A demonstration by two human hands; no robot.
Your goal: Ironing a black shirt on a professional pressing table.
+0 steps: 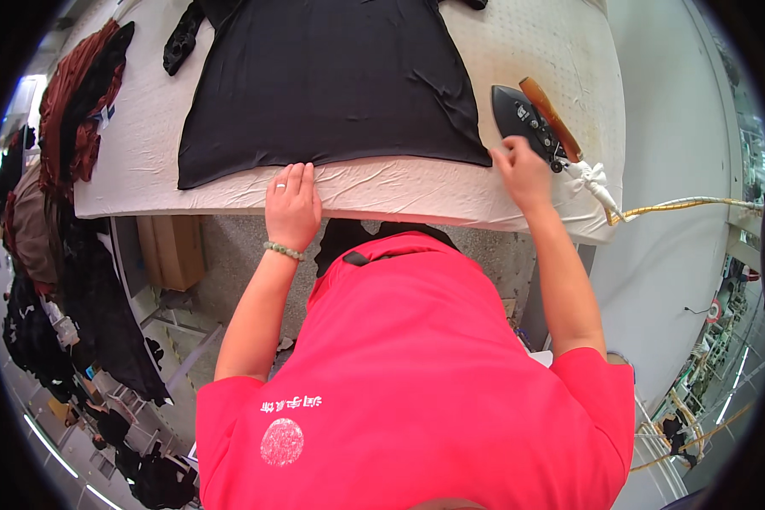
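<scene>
A black garment [331, 89] lies spread over the cream padded ironing table [399, 191], its hem toward me and a sleeve out at the far left. My left hand [292, 200] rests flat, fingers together and stretched out, with the fingertips at the hem's near edge. At the hem's right corner, my right hand [523, 172] has its thumb and fingers closed in a pinch on the cloth. Just beyond that hand stands a dark iron [516, 115] with a brown handle, its white-wrapped end toward me.
From the iron, a yellowish hose [667, 205] runs off to the right. Rust-red and black garments [75, 106] hang over the table's left edge. A cardboard box [172, 252] sits under the table, and a grey panel [654, 127] stands along the right.
</scene>
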